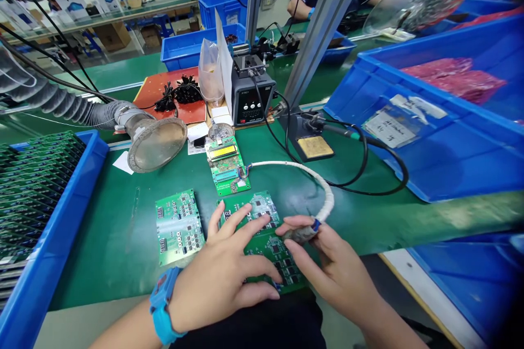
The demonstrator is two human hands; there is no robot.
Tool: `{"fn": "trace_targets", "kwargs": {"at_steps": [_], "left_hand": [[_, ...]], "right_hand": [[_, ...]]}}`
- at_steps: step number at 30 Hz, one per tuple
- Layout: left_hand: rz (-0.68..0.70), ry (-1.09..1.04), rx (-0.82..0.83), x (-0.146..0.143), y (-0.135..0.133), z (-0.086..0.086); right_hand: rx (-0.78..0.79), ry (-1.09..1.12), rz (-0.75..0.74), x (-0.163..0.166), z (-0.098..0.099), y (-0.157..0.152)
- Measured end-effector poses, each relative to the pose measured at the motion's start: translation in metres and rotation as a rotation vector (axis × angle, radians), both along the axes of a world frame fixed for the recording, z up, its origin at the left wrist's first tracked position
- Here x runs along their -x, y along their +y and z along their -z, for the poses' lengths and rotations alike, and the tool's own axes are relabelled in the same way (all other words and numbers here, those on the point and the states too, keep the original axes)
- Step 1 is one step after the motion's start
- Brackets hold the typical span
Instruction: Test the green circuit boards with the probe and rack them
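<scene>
My left hand (227, 267), with a blue wrist strap (164, 302), lies with fingers spread over a green circuit board (268, 245) and covers part of it. Between the thumb and fingers of my right hand (338, 267) is a tape-wrapped probe (302, 234), held at the board's right edge; whether its tip touches is hidden. A white wrapped cable (305, 166) curves from this probe to a green tester board (216, 166) with a yellow display and a blue socket. Left of my left hand, another green circuit board (178, 223) rests flat on the green mat.
A blue bin (73, 218) of upright boards stands at left, beside a fume extraction nozzle (158, 144). Behind are a soldering station (251, 98) and an iron stand (313, 144) with looping black cable. A large blue bin (426, 158) borders the right. Another person's arm (301, 8) shows beyond.
</scene>
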State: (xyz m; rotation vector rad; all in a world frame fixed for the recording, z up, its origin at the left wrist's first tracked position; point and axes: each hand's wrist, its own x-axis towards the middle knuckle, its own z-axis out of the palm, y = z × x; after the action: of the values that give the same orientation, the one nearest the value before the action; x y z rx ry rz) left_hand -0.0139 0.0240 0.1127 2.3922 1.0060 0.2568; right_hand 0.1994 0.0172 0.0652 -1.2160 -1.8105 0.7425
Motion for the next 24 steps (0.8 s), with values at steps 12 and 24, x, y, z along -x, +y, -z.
{"fn": "trace_targets", "kwargs": {"at_steps": [12,24], "left_hand": [[0.006,0.004,0.006,-0.0004,0.0005,0.001],[-0.088,0.16,-0.044,-0.0046,0.0002,-0.0066]], "right_hand": [[0.03,0.087,0.046,0.002,0.0066,-0.0004],[0.091,0.117,0.007,-0.0018,0.0091,-0.0025]]}}
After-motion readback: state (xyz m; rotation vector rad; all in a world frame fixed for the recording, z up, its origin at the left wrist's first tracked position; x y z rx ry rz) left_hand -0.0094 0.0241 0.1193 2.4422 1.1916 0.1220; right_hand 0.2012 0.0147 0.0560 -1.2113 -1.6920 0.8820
